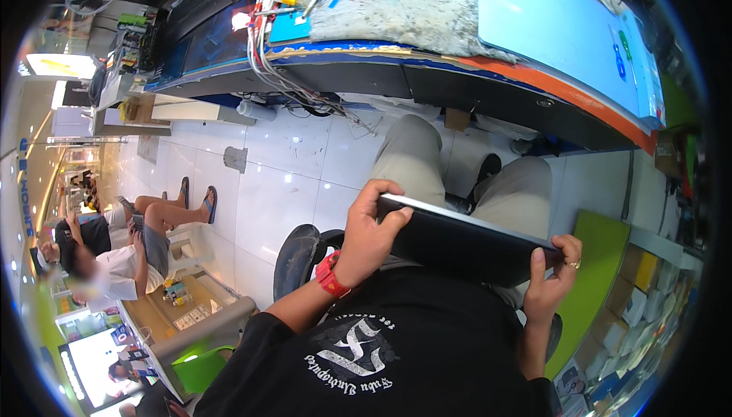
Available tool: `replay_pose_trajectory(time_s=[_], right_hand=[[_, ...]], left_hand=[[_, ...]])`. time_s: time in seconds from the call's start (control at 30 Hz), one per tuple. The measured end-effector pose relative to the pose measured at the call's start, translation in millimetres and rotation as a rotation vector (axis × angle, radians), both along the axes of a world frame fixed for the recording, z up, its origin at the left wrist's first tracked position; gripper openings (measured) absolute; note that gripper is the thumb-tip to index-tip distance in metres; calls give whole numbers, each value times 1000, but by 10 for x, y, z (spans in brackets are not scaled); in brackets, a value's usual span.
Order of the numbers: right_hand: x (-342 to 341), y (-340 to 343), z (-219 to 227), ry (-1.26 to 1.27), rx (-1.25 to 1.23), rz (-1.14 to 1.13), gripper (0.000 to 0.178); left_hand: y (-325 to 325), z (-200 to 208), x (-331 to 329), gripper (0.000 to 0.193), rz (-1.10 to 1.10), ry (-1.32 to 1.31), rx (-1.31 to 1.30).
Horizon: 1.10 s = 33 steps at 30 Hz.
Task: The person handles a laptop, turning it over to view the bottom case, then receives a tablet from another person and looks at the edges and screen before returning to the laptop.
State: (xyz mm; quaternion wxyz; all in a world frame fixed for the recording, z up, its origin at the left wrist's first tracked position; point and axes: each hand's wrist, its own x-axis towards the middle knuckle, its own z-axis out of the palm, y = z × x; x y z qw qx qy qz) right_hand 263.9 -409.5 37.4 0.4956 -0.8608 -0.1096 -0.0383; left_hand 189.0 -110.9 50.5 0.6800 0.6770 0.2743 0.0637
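Observation:
A tablet (465,238) with a dark face and a pale edge is held above my lap, tilted so that its dark side faces me. My left hand (372,226) grips its left end, thumb on the dark face and fingers behind the pale edge. At the right end my right hand (553,268) holds it the same way, thumb in front and fingers around the corner. A red watch (331,274) is on my left wrist, and a ring shows on my right hand. The tablet's back is hidden.
Ahead stands a workbench (534,85) with a light blue mat (549,24), screwdrivers (621,59), a stained grey cloth (396,13) and hanging cables (263,51). Two seated people (126,257) are at the left. A green panel (587,287) and shelves with boxes flank my right.

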Motion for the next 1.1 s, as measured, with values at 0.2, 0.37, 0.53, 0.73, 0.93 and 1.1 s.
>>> replay_pose_trajectory(time_s=[0.2, 0.37, 0.53, 0.73, 0.93, 1.1], right_hand=[[553, 329, -220, 88, -270, -1, 25], [693, 332, -1003, 4, -535, 44, 33], [677, 364, -1042, -226, -623, 83, 28], [627, 668, -1071, -241, -533, 262, 18], [707, 846, -1126, -246, -525, 227, 17], [663, 871, -1171, -248, -527, 214, 18]], left_hand=[[150, -391, 547, 24, -250, -10, 722], [115, -956, 850, 29, -482, 25, 1171], [-72, -1061, 883, 16, -481, -93, 1277], [-510, -1202, 978, 11, -612, -269, 1200], [-670, -1261, 1039, 7, -556, -259, 1164], [-662, -1269, 997, 8, -569, -215, 1129]])
